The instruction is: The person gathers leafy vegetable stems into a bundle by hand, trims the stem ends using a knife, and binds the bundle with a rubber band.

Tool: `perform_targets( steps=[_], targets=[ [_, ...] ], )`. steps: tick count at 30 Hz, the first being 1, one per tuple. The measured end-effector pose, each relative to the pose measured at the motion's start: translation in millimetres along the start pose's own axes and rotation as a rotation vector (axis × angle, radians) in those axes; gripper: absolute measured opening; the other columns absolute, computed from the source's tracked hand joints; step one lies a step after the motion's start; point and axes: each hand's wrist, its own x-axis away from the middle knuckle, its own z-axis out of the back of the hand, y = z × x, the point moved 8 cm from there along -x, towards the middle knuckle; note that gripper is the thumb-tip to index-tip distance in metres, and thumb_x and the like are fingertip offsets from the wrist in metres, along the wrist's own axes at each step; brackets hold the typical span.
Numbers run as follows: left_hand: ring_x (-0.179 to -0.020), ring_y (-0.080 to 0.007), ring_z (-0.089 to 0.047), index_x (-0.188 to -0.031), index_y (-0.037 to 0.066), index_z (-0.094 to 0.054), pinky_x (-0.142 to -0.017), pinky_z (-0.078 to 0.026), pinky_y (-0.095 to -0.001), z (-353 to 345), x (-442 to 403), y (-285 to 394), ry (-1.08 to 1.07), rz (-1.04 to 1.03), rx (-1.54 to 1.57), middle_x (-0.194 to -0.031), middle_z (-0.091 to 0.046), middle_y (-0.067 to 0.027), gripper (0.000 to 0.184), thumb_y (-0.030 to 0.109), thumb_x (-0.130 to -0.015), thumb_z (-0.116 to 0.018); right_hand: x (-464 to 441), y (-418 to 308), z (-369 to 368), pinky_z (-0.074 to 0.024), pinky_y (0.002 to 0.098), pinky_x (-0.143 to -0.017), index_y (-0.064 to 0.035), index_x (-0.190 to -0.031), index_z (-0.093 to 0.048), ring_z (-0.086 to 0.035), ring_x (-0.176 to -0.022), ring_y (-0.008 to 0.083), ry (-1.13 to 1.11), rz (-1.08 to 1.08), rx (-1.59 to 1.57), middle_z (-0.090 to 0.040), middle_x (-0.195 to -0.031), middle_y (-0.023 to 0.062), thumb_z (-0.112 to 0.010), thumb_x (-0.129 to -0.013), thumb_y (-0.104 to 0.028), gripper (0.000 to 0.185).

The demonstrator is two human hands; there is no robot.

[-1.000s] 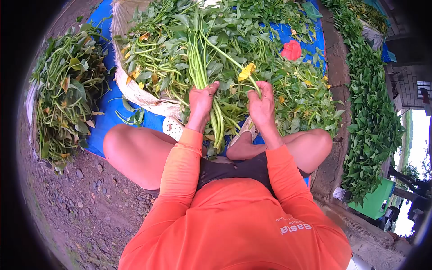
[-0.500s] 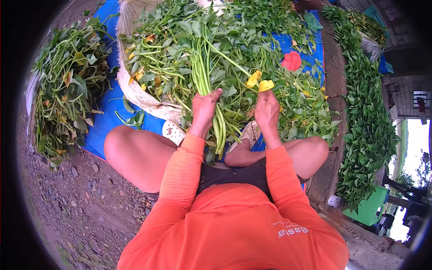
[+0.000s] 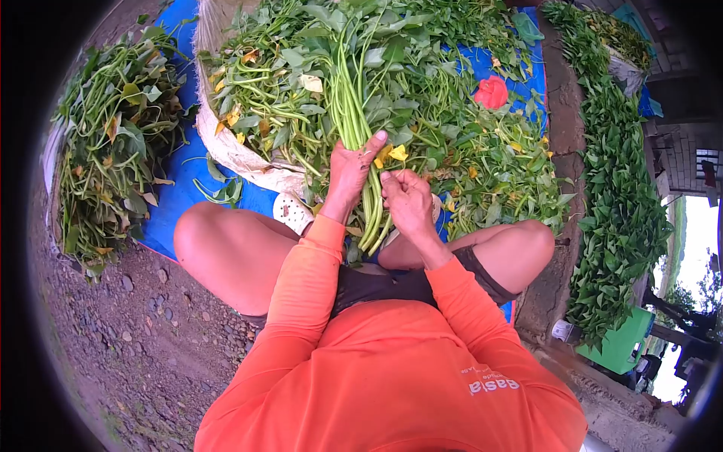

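Observation:
A bundle of long green leafy stems [image 3: 352, 105] is gripped in my left hand [image 3: 352, 169], its cut ends hanging below the fist toward my lap. My right hand [image 3: 409, 202] is beside the bundle with its fingers closed; what they pinch, if anything, is too small to make out. Yellow leaves [image 3: 392, 155] show just above and between the two hands. Beyond the hands lies a broad heap of loose greens [image 3: 260, 105], partly on a pale sack [image 3: 245, 167].
A blue tarp [image 3: 169, 218] lies under the greens. Another pile [image 3: 113, 158] stands at the left, and a long row of leafy bundles [image 3: 617, 203] at the right. A red plastic item [image 3: 491, 92] and a green crate [image 3: 619, 343] are also in view.
My right hand has moved left to the bundle, and the yellow leaf it held up is no longer in its fingers. The stem bundle in my left hand has shifted slightly.

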Motion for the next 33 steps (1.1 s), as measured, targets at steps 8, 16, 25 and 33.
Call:
perform_targets(
  steps=[8,16,25,33],
  targets=[
    [-0.082,-0.0125,-0.062,-0.109,0.0,-0.068,-0.077,-0.051,-0.0297,13.2,-18.5,-19.8,0.009,0.081,0.061,-0.096,-0.072,-0.0037,0.039,0.027,-0.089,-0.088,52.3,-71.2,14.7,-0.0542,0.04,-0.069,0.0031,-0.101,-0.076,-0.069,-0.075,0.0296,-0.015,0.57,0.404,-0.071,-0.089,0.017,-0.073,-0.098,-0.009,0.013],
    [-0.079,-0.0139,-0.067,-0.11,0.0,-0.066,-0.072,-0.055,-0.03,2.6,-17.0,-15.2,-0.082,0.167,0.09,-0.094,-0.072,-0.0056,0.043,0.032,-0.09,-0.088,-33.1,-63.6,14.3,-0.0561,0.0269,-0.07,0.0022,-0.132,-0.071,-0.067,-0.073,0.0107,-0.146,0.281,0.27,-0.074,-0.09,0.0042,-0.066,-0.104,-0.012,0.032],
    [-0.073,-0.0111,-0.06,-0.103,0.004,-0.07,-0.069,-0.052,-0.0303,9.1,-14.6,-8.4,-0.018,0.116,0.073,-0.088,-0.068,-0.0008,0.032,0.028,-0.092,-0.086,-39.9,-49.0,7.8,-0.0534,0.0267,-0.065,-0.0004,-0.102,-0.072,-0.064,-0.073,0.0101,-0.328,0.1,0.391,-0.068,-0.081,0.0003,-0.069,-0.104,-0.018,0.018],
    [-0.075,-0.0154,-0.059,-0.101,0.002,-0.069,-0.07,-0.053,-0.0342,34.4,-31.9,-23.6,0.103,0.134,0.111,-0.091,-0.067,-0.0051,0.038,0.032,-0.088,-0.088,-25.9,-42.7,96.7,-0.0548,0.0257,-0.067,-0.001,-0.116,-0.075,-0.068,-0.081,0.009,-0.25,-0.138,0.071,-0.075,-0.092,0.0047,-0.072,-0.105,-0.022,0.024]
  ],
)
